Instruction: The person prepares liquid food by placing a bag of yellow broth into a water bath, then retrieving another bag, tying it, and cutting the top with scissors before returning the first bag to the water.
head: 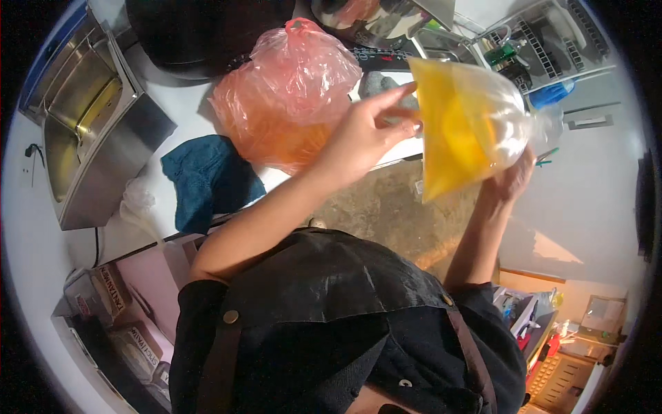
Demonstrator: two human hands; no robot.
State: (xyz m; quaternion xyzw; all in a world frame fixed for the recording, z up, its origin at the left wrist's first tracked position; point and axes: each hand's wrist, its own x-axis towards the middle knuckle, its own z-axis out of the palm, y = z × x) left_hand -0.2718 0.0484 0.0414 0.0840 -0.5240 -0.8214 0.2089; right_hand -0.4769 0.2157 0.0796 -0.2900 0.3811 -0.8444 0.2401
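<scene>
A clear plastic bag of yellow liquid point(455, 129) is held up tilted, its bulging upper part and gathered neck towards the right. My right hand point(512, 173) grips it near the neck, its fingers partly hidden behind the plastic. My left hand point(380, 124) reaches across with fingers apart, fingertips right beside the bag's flat left edge; whether they touch it I cannot tell. Behind my left forearm, a pinkish-red plastic bag point(295, 88) with orange contents sits on the white counter point(194, 108). A dark teal cloth point(209, 178) lies in front of that bag.
At the left stands a stainless-steel fryer-like basin point(111, 150) with yellowish liquid. A large black pot point(207, 36) is at the back. Wire racks point(543, 46) holding a green bottle point(501, 53) hang at the upper right. Labelled packages point(134, 346) sit low at the left.
</scene>
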